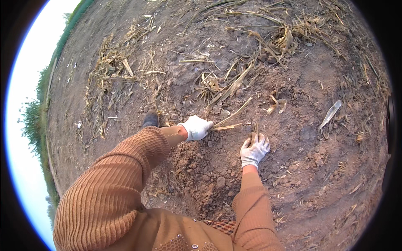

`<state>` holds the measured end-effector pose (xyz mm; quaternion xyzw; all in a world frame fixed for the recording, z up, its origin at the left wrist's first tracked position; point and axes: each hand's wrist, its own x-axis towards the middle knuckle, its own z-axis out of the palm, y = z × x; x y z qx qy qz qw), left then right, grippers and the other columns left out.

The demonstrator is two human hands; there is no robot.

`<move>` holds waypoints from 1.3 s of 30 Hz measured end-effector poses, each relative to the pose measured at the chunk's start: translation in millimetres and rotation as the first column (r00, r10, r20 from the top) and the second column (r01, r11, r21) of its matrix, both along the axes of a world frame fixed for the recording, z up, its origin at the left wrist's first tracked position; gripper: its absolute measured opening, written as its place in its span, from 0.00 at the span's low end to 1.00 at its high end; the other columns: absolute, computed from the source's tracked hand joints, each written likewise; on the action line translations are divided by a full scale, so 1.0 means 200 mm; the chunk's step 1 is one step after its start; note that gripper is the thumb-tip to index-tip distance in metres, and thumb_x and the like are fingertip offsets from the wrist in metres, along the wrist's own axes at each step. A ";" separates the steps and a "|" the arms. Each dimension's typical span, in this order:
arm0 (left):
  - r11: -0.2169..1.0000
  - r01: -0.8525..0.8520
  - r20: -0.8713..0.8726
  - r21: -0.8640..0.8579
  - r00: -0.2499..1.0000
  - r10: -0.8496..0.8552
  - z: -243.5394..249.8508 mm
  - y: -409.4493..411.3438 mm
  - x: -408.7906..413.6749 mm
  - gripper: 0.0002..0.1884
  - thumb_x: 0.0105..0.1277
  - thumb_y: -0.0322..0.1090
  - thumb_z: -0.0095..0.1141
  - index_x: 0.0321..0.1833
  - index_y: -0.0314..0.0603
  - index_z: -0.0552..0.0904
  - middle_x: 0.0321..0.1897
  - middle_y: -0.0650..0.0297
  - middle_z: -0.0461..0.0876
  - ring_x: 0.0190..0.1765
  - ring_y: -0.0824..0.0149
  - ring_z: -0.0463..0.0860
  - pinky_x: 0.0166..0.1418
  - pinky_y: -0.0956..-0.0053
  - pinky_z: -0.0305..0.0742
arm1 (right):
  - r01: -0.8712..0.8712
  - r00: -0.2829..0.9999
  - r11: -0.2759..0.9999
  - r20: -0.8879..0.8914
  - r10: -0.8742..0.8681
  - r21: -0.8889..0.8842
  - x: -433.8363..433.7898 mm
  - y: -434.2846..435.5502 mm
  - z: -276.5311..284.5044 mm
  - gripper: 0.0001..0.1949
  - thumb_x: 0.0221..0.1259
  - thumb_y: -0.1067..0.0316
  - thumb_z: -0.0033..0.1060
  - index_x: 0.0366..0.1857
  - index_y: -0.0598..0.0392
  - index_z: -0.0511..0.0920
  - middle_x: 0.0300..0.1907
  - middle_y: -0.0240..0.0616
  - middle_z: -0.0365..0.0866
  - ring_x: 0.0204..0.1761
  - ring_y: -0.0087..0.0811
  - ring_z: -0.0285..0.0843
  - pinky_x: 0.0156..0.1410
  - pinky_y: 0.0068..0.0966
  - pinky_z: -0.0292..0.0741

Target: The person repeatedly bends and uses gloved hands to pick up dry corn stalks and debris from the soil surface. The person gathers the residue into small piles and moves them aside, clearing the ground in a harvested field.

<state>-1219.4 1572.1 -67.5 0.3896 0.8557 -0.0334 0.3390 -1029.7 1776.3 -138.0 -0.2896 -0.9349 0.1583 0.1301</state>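
My left hand (196, 127), in a white work glove, is closed around the ends of dry plant stalks (233, 114), which stick out to the right in a narrow V over the soil. To its right, my right hand (255, 149), in a white glove with soil-stained fingers, rests on the brown earth (216, 157), fingers pointing away from me. A short dry stub (256, 127) stands at its fingertips; whether the fingers grip it cannot be told. Loose clods lie between and below the hands.
Dry leaves and stalks (209, 84) lie beyond my hands, with more straw (110, 66) at upper left. A dark shoe (151, 119) is beside my left wrist. A pale, flat, translucent piece (330, 114) lies at right. Green plants (34, 119) border the field at far left.
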 end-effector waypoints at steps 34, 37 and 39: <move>0.871 -0.472 -0.068 -0.137 0.882 0.467 0.23 -2.04 -1.24 0.16 0.65 0.40 0.60 0.54 0.47 0.85 0.43 0.52 0.89 0.49 0.46 0.88 0.52 0.50 0.82 | 0.348 0.686 0.928 0.639 -0.348 0.131 -0.28 0.10 -0.09 0.23 0.60 0.65 0.62 0.60 0.59 0.79 0.59 0.54 0.83 0.62 0.53 0.81 0.69 0.44 0.74; 0.864 -0.503 -0.234 0.013 0.839 0.492 0.17 -2.25 -1.48 0.13 0.65 0.36 0.59 0.51 0.45 0.85 0.46 0.50 0.85 0.50 0.44 0.87 0.53 0.50 0.81 | 0.389 0.857 0.904 0.431 -0.283 -0.179 -0.59 0.16 -0.06 0.19 0.61 0.71 0.61 0.56 0.61 0.82 0.52 0.53 0.89 0.57 0.47 0.87 0.63 0.39 0.79; 0.876 -0.469 -0.310 0.112 0.821 0.479 0.12 -2.29 -1.68 0.14 0.66 0.33 0.58 0.54 0.44 0.84 0.50 0.49 0.81 0.52 0.44 0.85 0.55 0.51 0.81 | 0.295 0.951 0.937 0.155 -0.268 -0.187 -0.84 0.12 -0.04 0.16 0.61 0.74 0.61 0.53 0.60 0.83 0.49 0.51 0.89 0.55 0.45 0.87 0.63 0.40 0.79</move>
